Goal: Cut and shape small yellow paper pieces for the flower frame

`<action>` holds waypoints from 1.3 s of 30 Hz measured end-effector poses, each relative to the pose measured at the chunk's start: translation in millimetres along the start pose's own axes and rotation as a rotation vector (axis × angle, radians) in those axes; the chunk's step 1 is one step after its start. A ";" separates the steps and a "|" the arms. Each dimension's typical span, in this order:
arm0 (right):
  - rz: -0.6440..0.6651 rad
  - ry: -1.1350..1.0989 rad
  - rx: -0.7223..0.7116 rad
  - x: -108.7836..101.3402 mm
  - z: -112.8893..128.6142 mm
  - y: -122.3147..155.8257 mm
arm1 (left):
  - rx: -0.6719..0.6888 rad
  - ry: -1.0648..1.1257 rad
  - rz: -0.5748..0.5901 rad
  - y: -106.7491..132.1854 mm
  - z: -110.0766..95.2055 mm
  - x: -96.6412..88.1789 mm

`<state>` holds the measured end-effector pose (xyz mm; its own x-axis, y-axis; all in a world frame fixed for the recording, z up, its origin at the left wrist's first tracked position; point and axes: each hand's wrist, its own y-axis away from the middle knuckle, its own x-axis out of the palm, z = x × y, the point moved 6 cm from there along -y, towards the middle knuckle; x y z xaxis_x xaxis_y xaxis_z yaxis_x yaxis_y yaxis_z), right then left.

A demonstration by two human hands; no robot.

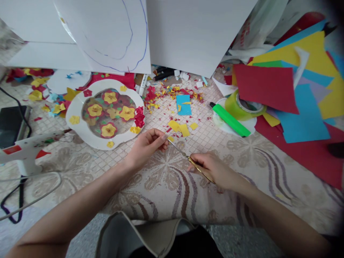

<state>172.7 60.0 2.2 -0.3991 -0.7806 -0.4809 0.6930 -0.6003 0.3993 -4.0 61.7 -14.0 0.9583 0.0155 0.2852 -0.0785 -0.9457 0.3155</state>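
Observation:
My right hand (pixel 215 170) is closed on gold-handled scissors (pixel 185 156), whose blades point up and left. My left hand (pixel 149 143) pinches a small yellow paper scrap (pixel 170 138) right at the blade tips. Both hands hover over a beige patterned cloth (pixel 166 186). Just beyond the hands lie loose yellow paper pieces (pixel 180 128) and a blue paper square (pixel 184 104). To the left sits a white paper frame (pixel 77 118) filled with yellow and red paper flowers.
A white glue gun (pixel 28 152) with cables lies at the left. A green marker (pixel 229 120) and a green tape roll (pixel 242 107) sit right of centre. Coloured paper sheets (pixel 295 89) pile at the right. Large white sheets (pixel 193 32) cover the back.

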 end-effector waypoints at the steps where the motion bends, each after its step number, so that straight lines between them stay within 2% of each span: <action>1: 0.003 -0.010 0.005 0.4 -0.4 0.1 | 0.002 0.005 -0.003 0.0 0.3 0.1; 10: 0.008 -0.018 -0.005 1.5 -0.7 -1.0 | -0.005 0.062 -0.010 -0.5 3.3 -0.1; 16: -0.015 0.063 -0.019 -1.4 2.3 -0.8 | -0.002 0.071 0.000 -1.2 3.3 0.1; 26: -0.140 0.255 -0.041 -1.6 -2.2 -1.3 | 0.025 0.016 -0.068 -0.2 2.6 -3.8; 29: -0.102 0.178 -0.028 -2.6 -3.7 -1.2 | 0.013 0.050 -0.057 -0.9 -0.5 -4.6; 32: -0.018 0.049 -0.015 -2.7 -4.9 0.6 | -0.050 0.126 0.004 -1.6 -1.9 -3.0; 36: 0.055 -0.060 -0.083 -0.7 -2.8 3.1 | -0.155 0.196 0.091 -0.7 -0.9 1.1; 39: 0.084 -0.116 -0.083 2.2 -4.9 2.8 | -0.189 0.208 0.113 0.2 -0.1 2.2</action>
<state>176.7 57.5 -1.6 -0.4013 -0.8452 -0.3529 0.7719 -0.5195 0.3664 -1.9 61.6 -13.2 0.8652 -0.0020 0.5015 -0.2502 -0.8684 0.4281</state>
